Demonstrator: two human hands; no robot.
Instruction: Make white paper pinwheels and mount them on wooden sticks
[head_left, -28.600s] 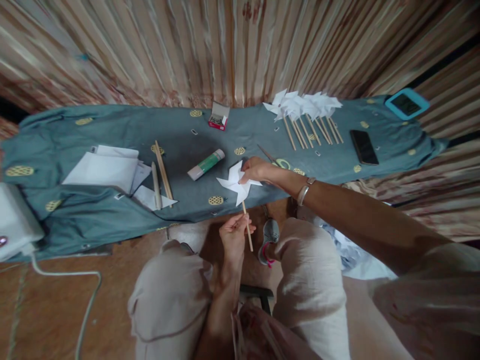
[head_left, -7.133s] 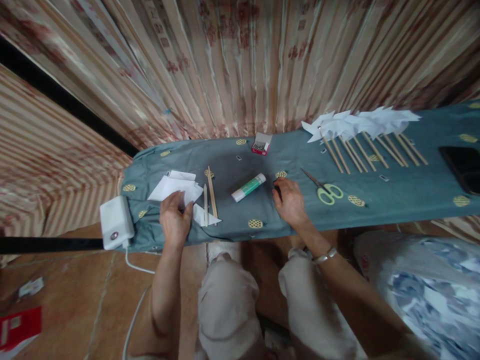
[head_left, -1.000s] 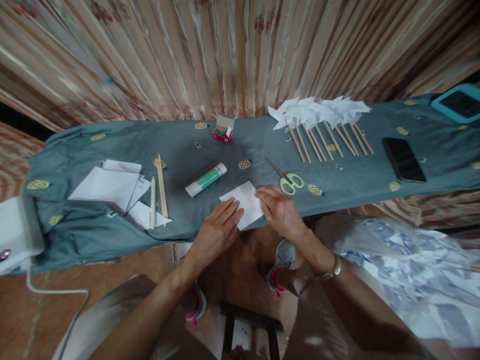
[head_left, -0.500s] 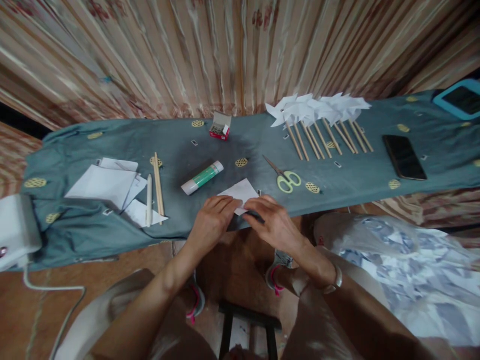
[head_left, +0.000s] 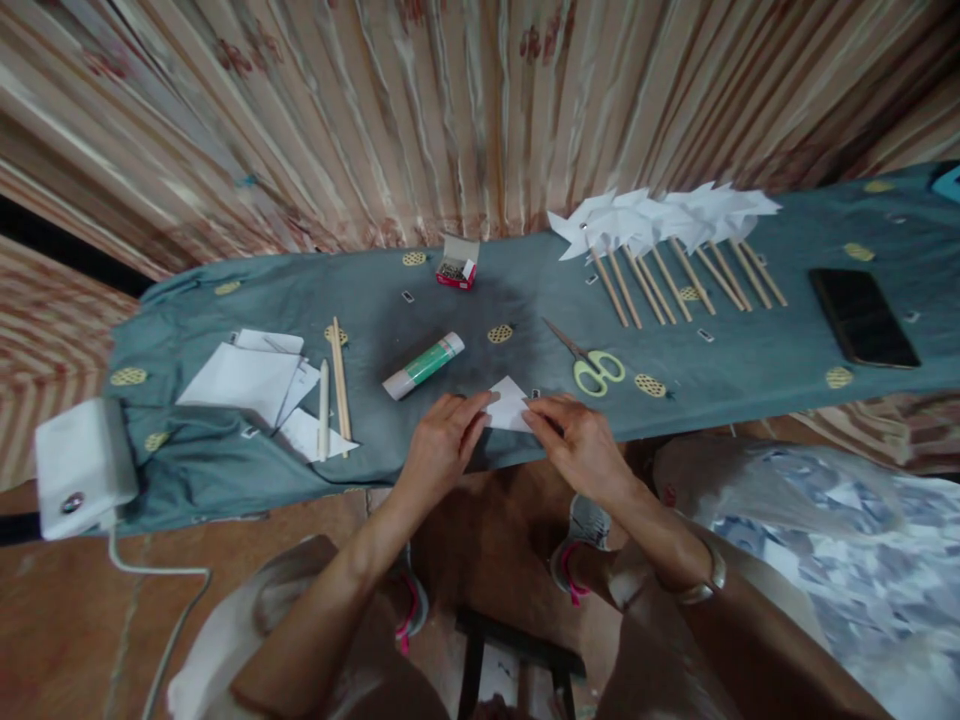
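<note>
"What's the left grip [head_left: 444, 433] doing?"
"Pinching the white paper [head_left: 508, 408], which spans to the right grip [head_left: 586, 443], pinching its other side."
"How will it handle?"
"Likely light, easily creased; best held by its edges."

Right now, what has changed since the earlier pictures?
The left hand and right hand no longer hold a pinwheel. They now hold white paper, flat a second ago; it is folded smaller, its near part turned away from the person. Glue stick, red box and phone look unmoved.
</note>
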